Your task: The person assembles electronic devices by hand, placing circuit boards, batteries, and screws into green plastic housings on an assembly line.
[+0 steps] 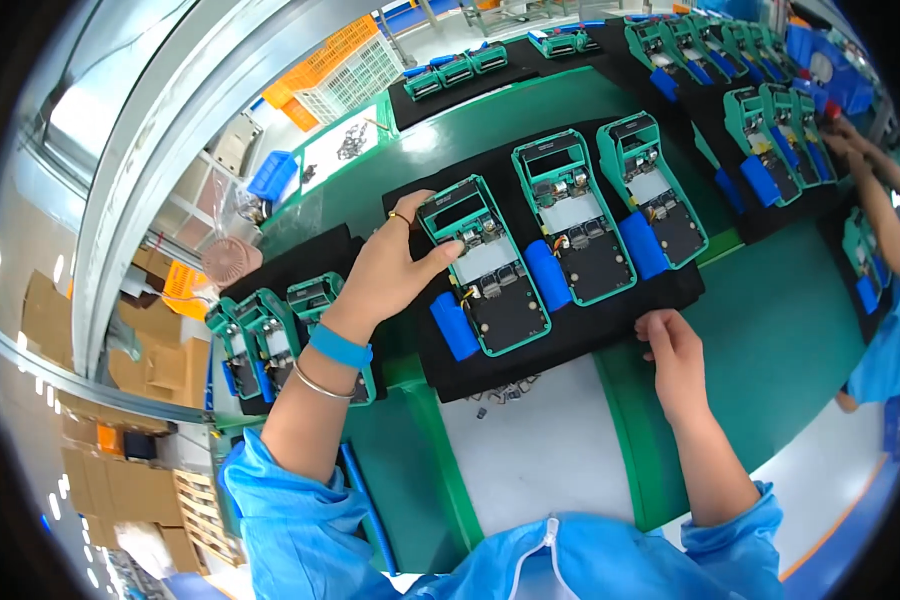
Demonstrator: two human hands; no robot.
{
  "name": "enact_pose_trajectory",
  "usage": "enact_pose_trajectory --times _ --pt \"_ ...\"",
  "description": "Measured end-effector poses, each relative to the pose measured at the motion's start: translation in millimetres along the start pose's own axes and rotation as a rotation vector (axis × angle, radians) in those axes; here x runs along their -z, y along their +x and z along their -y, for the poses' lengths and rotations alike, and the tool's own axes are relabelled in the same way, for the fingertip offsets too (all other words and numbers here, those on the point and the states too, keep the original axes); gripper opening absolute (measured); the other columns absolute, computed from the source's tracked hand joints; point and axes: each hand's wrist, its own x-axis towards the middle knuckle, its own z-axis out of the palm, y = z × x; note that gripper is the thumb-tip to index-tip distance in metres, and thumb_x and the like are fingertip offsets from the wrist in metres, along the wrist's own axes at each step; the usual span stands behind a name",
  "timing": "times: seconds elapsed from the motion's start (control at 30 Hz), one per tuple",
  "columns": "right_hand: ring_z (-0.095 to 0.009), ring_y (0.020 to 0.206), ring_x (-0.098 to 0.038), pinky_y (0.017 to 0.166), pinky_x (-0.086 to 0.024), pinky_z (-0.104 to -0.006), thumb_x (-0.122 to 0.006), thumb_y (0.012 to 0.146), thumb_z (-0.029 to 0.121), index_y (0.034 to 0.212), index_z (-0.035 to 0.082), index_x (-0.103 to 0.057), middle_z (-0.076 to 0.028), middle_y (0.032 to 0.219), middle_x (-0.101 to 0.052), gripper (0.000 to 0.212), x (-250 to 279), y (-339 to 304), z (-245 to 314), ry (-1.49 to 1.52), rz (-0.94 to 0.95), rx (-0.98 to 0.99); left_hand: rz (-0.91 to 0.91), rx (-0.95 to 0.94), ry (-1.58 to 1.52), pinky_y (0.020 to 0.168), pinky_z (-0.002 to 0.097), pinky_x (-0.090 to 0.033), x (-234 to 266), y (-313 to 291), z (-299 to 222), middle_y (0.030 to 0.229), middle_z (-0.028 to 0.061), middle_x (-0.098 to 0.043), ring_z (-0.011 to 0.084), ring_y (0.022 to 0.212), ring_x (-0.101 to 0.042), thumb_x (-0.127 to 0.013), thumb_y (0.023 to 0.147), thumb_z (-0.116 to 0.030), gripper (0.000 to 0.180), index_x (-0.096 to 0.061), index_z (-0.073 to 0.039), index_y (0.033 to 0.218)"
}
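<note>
Three green device housings with exposed circuit boards lie side by side on a black mat [570, 345]. My left hand [395, 265] grips the upper left side of the leftmost housing [490, 262], its thumb over the inner parts and its fingers on the outer edge. A blue battery pack [454, 326] lies beside that housing, with thin wires close by. The middle housing [575, 220] and the right housing [655, 190] also have blue packs at their left sides. My right hand [675, 360] is curled closed by the mat's front right edge; what its fingers hold, if anything, is hidden.
Small metal parts [505, 392] lie on a white sheet [540, 455] in front of the mat. More housings [270, 335] stand at the left. Others [780, 140] sit at the right, near a co-worker's arm [875, 200]. A blue bin [272, 177] is at the far left.
</note>
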Motion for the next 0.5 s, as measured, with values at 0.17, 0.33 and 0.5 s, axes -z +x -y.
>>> enact_pose_trajectory --times 0.17,0.33,0.5 --pt "-0.009 0.064 -0.053 0.06 -0.044 -0.025 -0.05 0.103 0.026 0.097 0.001 -0.064 -0.005 0.08 -0.066 0.029 13.9 25.0 27.3 -0.159 0.129 -0.165 -0.016 0.181 -0.002 0.098 0.0346 -0.045 -1.8 -1.7 -3.0 0.113 0.0179 -0.064 0.0254 0.109 -0.062 -0.074 0.088 -0.022 0.056 -0.047 -0.001 0.131" --pt "-0.009 0.06 -0.056 0.055 -0.042 -0.0249 -0.051 0.102 0.027 0.097 0.003 -0.064 -0.007 0.081 -0.07 0.027 16.0 35.1 36.9 -0.218 0.134 -0.225 -0.091 0.103 -0.015 0.09 0.0361 -0.048 -5.2 -3.3 3.1 0.107 0.0167 -0.064 0.029 0.098 -0.063 -0.073 0.089 -0.025 0.056 -0.048 -0.002 0.133" --pt "-0.009 0.063 -0.055 0.056 -0.043 -0.0268 -0.056 0.099 0.015 0.092 0.002 -0.062 -0.004 0.076 -0.063 0.015 3.9 25.6 15.8 -0.372 0.025 0.222 -0.132 0.008 -0.014 0.088 0.0382 -0.049 -6.6 1.6 16.5 0.103 0.0192 -0.064 0.0322 0.096 -0.063 -0.071 0.09 -0.028 0.064 -0.045 -0.006 0.144"
